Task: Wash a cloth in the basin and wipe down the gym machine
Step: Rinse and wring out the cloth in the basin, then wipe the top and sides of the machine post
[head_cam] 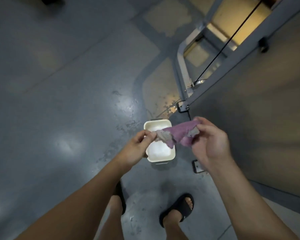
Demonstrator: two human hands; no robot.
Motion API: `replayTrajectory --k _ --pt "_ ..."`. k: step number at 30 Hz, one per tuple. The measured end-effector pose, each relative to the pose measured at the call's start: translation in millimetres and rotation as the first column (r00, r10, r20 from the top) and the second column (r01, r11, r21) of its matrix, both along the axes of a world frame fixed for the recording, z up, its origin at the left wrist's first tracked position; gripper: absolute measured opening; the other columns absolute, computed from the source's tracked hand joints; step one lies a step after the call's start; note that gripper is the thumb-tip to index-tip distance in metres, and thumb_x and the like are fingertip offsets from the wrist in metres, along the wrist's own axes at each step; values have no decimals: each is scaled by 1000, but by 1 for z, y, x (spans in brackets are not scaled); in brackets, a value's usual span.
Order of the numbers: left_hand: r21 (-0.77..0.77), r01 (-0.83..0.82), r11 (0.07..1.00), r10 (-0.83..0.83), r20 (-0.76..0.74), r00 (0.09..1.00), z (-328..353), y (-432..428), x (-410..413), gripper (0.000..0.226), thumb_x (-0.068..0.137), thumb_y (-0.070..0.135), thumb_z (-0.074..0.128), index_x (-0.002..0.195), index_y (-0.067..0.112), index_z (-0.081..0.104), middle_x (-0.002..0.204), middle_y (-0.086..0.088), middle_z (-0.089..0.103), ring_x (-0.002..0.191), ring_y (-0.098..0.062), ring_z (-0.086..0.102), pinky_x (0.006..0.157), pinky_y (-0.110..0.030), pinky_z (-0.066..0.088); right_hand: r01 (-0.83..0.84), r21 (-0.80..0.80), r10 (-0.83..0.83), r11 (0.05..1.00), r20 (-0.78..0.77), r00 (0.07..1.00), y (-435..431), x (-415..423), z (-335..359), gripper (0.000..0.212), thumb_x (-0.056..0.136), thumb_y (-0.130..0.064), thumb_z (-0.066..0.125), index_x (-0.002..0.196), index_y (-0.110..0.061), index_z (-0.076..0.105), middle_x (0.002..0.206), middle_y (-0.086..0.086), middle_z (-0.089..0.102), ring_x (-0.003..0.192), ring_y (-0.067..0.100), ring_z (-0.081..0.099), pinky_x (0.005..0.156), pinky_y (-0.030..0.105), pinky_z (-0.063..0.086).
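Note:
A purple and grey cloth (176, 135) is stretched between both hands, above the basin. My left hand (137, 148) pinches its grey left end with thumb and fingers. My right hand (209, 141) grips its right end with curled fingers. Below the cloth, a cream rectangular basin (171, 157) stands on the floor with pale water in it; the cloth and my left hand hide part of it. The grey frame of the gym machine (182, 70) rises at the upper right, with a black cable (227, 42) running through it.
The grey floor (59, 84) shows wet splashes around the basin. A large grey panel of the machine (258, 118) fills the right side. A small metal foot plate (197, 166) lies right of the basin. My feet in black slides (178, 208) stand just behind the basin.

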State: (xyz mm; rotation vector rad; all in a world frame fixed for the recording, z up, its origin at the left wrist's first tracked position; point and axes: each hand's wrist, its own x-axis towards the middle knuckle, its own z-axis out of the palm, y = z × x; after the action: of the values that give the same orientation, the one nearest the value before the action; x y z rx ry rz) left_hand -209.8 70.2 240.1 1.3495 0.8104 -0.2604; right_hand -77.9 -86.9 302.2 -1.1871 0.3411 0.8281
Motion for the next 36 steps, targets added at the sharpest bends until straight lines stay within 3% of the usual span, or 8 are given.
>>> replayTrajectory --k 5,7,10,18,23,30,34,36 --pt "-15 -55 998 55 -6 998 133 17 8 36 104 44 55 94 11 66 81 -6 65 80 -17 63 86 -37 58 -3 58 1 998 40 999 4 -6 146 29 93 1 25 83 -11 49 68 3 54 59 17 55 55 29 42" --pt "0 17 1000 -17 18 1000 175 17 12 15 97 32 63 106 21 59 105 -16 65 87 -20 64 80 -25 56 -90 -218 127 972 164 978 14 -16 166 30 97 3 32 86 -10 57 69 3 59 59 16 54 51 22 43" --pt "37 168 985 -171 119 978 231 15 14 52 87 -1 60 126 30 49 133 -3 55 100 -10 59 69 -16 51 -261 -470 391 843 204 897 29 -43 192 25 94 5 49 88 -10 68 79 12 62 63 19 53 52 21 44" --pt "220 177 959 -230 243 943 341 21 -3 11 100 9 63 89 6 65 71 4 65 66 -7 59 66 -17 48 -85 -412 309 907 517 798 23 -32 281 27 100 -6 56 85 -27 64 80 -12 63 76 8 57 76 30 44" --pt "417 -28 909 -76 230 970 397 8 -1 32 107 29 52 84 10 62 70 -1 59 61 -11 54 61 -28 46 -145 -720 668 679 524 529 -4 -13 313 32 104 -41 52 92 -16 68 88 0 71 84 19 64 76 32 48" --pt "484 -231 844 151 198 969 434 -66 -15 41 107 46 45 92 9 52 77 -3 50 68 -18 49 62 -33 39 -634 -241 607 735 651 456 -61 -1 353 21 89 -22 74 82 -8 60 71 -5 57 70 10 54 70 26 43" --pt "-87 -540 837 533 355 768 466 -118 -46 30 108 35 46 80 24 46 65 2 38 52 -13 32 50 -30 17 -657 317 492 684 463 737 -92 -13 371 9 88 -4 65 90 -7 56 87 13 57 82 21 59 73 30 50" --pt "-108 -577 810 578 313 754 474 -141 -69 24 104 39 53 88 21 54 64 0 46 48 -12 36 44 -24 24 -672 293 566 681 373 736 -107 -25 379 10 102 -11 57 111 -8 55 104 14 59 96 23 60 78 31 53"
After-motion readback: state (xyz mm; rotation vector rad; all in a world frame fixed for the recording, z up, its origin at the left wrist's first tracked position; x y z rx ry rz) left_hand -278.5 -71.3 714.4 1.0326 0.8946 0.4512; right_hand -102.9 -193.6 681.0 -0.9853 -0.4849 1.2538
